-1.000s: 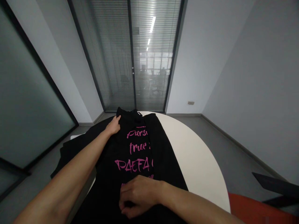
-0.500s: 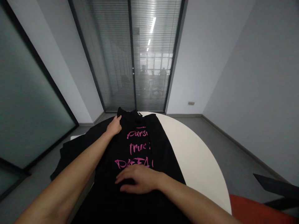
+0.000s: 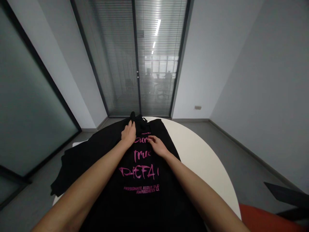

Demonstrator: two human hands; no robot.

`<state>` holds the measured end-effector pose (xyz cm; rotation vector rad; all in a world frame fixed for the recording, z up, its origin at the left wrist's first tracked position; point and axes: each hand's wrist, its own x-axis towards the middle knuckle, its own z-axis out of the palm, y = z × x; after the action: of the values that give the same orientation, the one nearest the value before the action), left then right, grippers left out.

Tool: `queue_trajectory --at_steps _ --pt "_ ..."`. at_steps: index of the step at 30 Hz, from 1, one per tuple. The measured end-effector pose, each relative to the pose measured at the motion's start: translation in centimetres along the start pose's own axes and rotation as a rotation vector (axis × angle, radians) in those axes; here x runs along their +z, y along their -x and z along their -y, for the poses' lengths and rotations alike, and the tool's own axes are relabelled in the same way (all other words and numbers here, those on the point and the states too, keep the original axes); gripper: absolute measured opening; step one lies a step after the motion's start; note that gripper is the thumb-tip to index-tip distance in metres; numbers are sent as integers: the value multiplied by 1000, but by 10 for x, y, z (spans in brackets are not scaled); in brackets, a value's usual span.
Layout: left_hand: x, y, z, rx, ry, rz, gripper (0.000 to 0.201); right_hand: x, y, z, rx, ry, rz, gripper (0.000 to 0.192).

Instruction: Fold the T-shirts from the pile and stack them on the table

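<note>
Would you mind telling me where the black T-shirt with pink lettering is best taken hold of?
Probably at the collar end of the black T-shirt with pink lettering, on the far side of the round white table, reaching over from the near side. It lies flat, partly folded, and the left hand and right hand already rest there.

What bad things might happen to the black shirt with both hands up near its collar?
1. The shirt drapes off the left edge of the table; that hanging weight might drag it sideways or onto the floor.
2. The left hand and right hand press only near the collar, so the lower part lies free and could bunch into creases.
3. A pull there might skew the fold on the right side.
</note>
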<state>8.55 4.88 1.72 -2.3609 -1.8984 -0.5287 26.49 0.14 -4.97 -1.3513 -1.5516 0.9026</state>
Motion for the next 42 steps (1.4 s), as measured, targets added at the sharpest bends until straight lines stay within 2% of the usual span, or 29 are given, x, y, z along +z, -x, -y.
queue_trajectory --at_steps 2,5,11,16,19,22,32,37,42 --pt "-2 -3 8 -29 -2 -5 79 -1 -12 0 10 116 -20 32" --pt "-5 -8 27 -81 12 0 79 -7 -27 1 43 329 -119 32" --pt "-3 -14 53 -128 51 28 73 -46 -49 -14 310 557 -391 45" --pt "2 -16 54 -115 71 28 69 -68 -63 -33 432 622 -387 43" --pt "5 -20 52 -109 82 27 68 -73 -72 -40 429 629 -342 39" --pt "5 -25 53 -113 87 22 69 -75 -82 -46 392 620 -303 45" --pt "9 -34 68 -142 89 31 69 -82 -120 -68 302 608 -237 45" --pt "17 -35 63 -154 88 14 70 -78 -118 -72 276 664 -318 50" --pt "18 -41 48 -93 97 8 69 -91 -111 -69 268 729 -396 55"
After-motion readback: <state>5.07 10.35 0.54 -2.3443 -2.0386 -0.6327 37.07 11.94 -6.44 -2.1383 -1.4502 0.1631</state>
